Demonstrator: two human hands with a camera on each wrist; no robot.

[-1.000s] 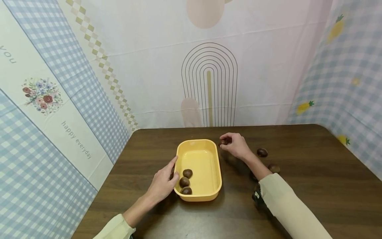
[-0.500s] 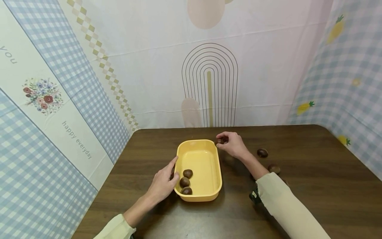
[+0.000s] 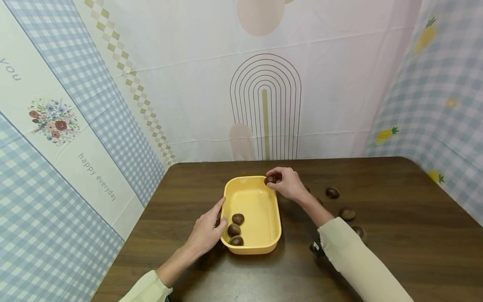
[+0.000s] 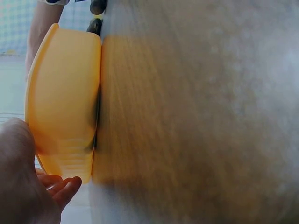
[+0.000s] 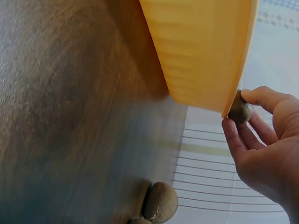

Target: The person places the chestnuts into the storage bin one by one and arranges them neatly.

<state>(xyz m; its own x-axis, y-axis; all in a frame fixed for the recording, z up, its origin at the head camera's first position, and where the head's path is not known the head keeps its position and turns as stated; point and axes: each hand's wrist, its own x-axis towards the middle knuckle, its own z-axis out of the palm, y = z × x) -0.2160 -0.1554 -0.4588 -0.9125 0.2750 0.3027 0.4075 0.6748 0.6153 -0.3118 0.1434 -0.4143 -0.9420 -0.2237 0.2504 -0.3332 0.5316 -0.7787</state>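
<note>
Right hand point(image 3: 289, 184): thumb and fingers pinched a chestnut point(image 3: 269, 180) | yellow tray point(image 3: 260, 214): far right corner sat beside those fingertips (contact with the nut was unclear) | left hand point(image 3: 205, 227): thumb and fingers gripped its left wall | three nuts point(image 3: 234, 230): lay inside, beside left thumb | loose nuts point(image 3: 332, 193): lay right of right fingers, on the table point(image 3: 400, 193)

On a clock around the yellow tub point(image 3: 260, 216), the left hand point(image 3: 205, 228) blocks nine and the right hand point(image 3: 287, 184), with its brown nut point(image 3: 269, 180), blocks one. Loose nuts point(image 3: 332, 193) get in the way near three. A hand could pass over the table point(image 3: 245, 277) at six. Inside, three nuts point(image 3: 234, 230) crowd seven to nine; twelve to five has room.
</note>
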